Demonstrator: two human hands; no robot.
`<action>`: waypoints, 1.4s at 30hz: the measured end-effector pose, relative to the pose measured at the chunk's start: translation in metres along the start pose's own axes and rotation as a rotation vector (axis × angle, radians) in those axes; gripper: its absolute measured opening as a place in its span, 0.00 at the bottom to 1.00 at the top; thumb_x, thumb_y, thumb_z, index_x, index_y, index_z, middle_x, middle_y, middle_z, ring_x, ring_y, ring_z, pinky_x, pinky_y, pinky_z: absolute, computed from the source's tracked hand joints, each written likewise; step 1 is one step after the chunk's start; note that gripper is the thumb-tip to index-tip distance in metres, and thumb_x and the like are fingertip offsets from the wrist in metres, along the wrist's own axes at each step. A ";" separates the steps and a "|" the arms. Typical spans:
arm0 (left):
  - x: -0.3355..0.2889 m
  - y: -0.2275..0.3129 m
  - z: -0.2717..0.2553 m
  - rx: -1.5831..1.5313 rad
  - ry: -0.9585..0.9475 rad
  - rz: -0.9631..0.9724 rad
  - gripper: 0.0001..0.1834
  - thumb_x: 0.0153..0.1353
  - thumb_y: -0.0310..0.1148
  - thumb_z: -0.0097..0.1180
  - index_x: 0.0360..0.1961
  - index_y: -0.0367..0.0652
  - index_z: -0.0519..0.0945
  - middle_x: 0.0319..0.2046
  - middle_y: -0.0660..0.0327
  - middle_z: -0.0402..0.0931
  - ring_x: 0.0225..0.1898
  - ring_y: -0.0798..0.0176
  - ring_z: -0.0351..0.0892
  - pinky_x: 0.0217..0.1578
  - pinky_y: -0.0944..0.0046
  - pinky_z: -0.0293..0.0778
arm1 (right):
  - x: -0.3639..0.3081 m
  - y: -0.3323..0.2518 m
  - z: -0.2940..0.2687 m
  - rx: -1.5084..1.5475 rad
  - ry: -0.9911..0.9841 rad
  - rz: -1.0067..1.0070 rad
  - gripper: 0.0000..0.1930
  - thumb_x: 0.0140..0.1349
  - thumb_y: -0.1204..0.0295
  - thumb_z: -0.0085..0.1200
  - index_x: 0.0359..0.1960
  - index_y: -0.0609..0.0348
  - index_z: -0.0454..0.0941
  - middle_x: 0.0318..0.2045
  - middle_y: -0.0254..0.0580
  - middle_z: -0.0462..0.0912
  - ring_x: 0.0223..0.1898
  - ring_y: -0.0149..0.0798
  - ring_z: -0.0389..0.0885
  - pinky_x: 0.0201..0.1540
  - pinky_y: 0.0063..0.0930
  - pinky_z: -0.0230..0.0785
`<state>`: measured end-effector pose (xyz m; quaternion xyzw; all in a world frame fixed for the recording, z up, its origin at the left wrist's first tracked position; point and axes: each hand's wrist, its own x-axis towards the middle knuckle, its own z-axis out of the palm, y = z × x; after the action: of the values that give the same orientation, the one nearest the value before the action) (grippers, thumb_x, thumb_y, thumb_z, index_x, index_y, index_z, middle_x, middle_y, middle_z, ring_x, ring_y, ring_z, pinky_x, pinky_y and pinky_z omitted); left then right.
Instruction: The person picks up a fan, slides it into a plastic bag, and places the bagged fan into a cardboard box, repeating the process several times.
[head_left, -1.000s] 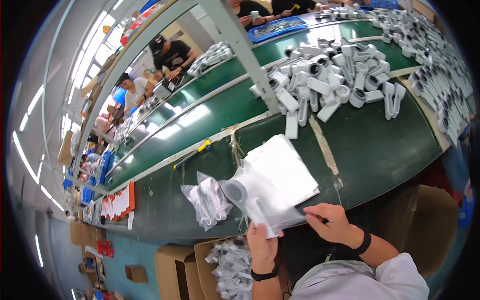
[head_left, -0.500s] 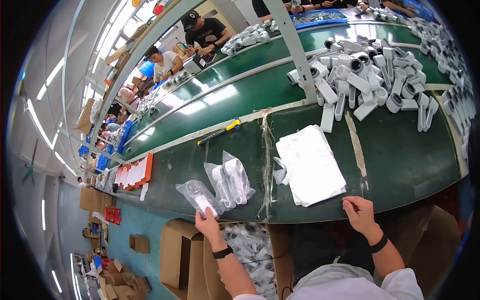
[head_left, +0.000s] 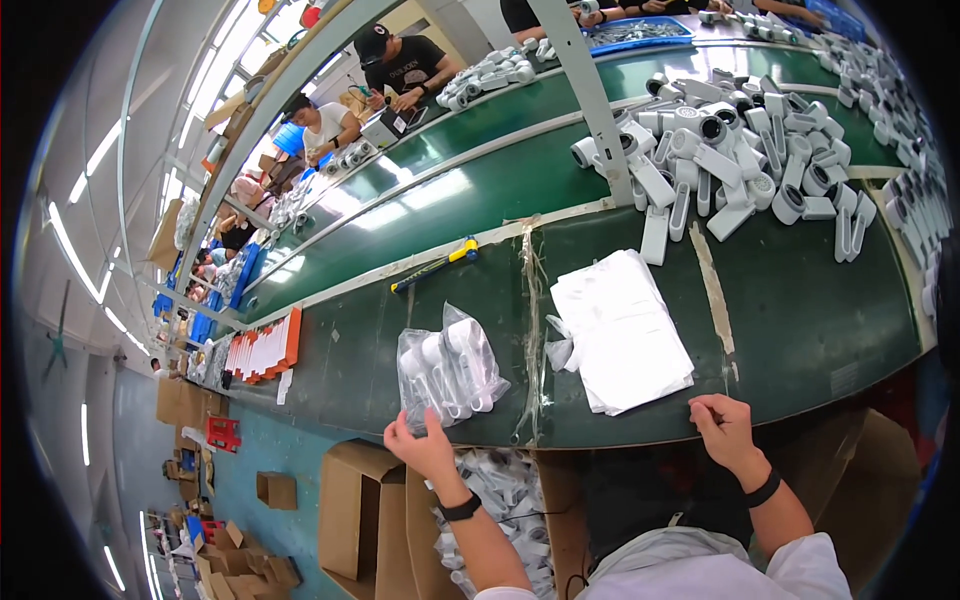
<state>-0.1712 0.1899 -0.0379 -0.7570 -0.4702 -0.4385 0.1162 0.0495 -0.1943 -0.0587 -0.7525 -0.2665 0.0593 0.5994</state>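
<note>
My left hand is open at the near edge of the table, thumb and fingers apart, holding nothing. Its fingertips are just below several clear plastic bags, which lie side by side with pale grey plastic parts inside, each with a rounded head and a slotted handle. My right hand rests at the table edge with its fingers curled closed, and nothing shows in them. Beyond it lies a stack of flat white sheets or bags, with a crumpled clear wrapper at its left side.
A large heap of grey plastic parts covers the back right. A yellow-and-black hammer-like tool lies near the rail. Orange-edged cards stand at left. Below the edge are a box of bagged parts and an open carton. Several people work across the belt.
The bagged part my left hand held has been laid beside the other bags and let go. That hand has drawn back slightly and opened. My right hand has barely moved.
</note>
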 end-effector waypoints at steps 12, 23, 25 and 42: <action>-0.101 0.141 -0.011 -1.162 -0.652 -0.286 0.08 0.61 0.23 0.57 0.42 0.35 0.77 0.35 0.63 0.74 0.29 0.72 0.70 0.31 0.72 0.69 | 0.146 -0.050 -0.071 -0.279 0.275 0.130 0.14 0.60 0.68 0.60 0.44 0.62 0.80 0.23 0.36 0.81 0.25 0.28 0.78 0.30 0.23 0.70; -0.101 0.149 -0.013 -0.935 -0.512 -0.105 0.07 0.57 0.26 0.58 0.34 0.32 0.80 0.32 0.57 0.75 0.25 0.65 0.74 0.23 0.70 0.68 | 0.248 0.000 -0.038 -0.397 0.456 0.048 0.24 0.54 0.61 0.63 0.49 0.60 0.73 0.42 0.47 0.77 0.43 0.45 0.77 0.44 0.36 0.71; -0.101 0.150 -0.014 -0.959 -0.515 -0.147 0.07 0.57 0.26 0.58 0.34 0.32 0.80 0.32 0.56 0.75 0.26 0.65 0.74 0.23 0.71 0.69 | 0.263 0.001 -0.012 -0.584 0.416 -0.169 0.25 0.57 0.56 0.60 0.49 0.61 0.73 0.42 0.47 0.78 0.44 0.46 0.78 0.46 0.36 0.72; -0.099 0.144 -0.011 -1.080 -0.604 -0.218 0.07 0.61 0.23 0.56 0.41 0.34 0.77 0.34 0.62 0.75 0.29 0.72 0.74 0.29 0.73 0.72 | 0.212 -0.054 -0.041 0.808 0.195 0.248 0.27 0.61 0.67 0.52 0.62 0.63 0.66 0.36 0.45 0.82 0.31 0.37 0.82 0.38 0.30 0.76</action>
<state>-0.0777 0.0468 -0.0739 -0.7472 -0.2691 -0.3902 -0.4659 0.2291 -0.1225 0.0523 -0.4859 -0.0716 0.1590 0.8565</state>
